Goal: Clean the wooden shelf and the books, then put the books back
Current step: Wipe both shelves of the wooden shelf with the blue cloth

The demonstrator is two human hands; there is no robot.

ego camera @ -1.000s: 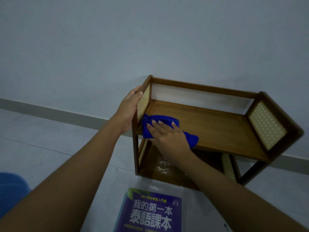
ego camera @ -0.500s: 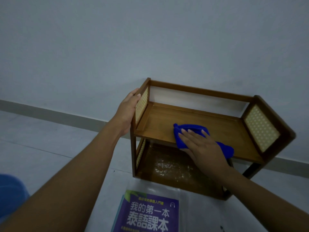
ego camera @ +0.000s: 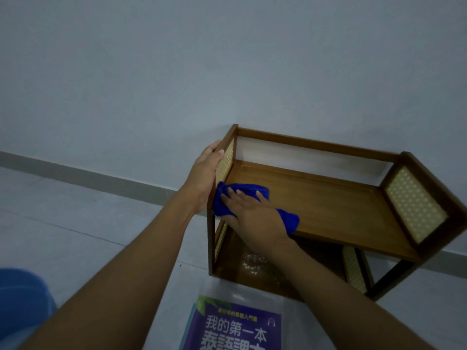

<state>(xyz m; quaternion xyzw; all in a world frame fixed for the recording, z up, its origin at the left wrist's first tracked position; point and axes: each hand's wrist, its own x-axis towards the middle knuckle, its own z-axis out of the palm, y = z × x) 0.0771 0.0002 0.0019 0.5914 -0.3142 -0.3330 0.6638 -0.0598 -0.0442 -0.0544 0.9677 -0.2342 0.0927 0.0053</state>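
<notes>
A small two-tier wooden shelf with woven cane side panels stands on the floor against the wall. My left hand grips the top of its left side panel. My right hand presses a blue cloth flat on the left end of the upper board. The lower board shows pale dusty specks. A purple book with white characters lies on the floor in front of the shelf, on top of other books whose edges barely show.
The grey wall rises right behind the shelf, with a darker skirting strip along its foot. Pale tiled floor spreads to the left. Blue fabric sits at the lower left corner.
My right hand swept the blue cloth from the left end of the upper board toward the middle and back to the left end. The left hand stayed on the side panel.
</notes>
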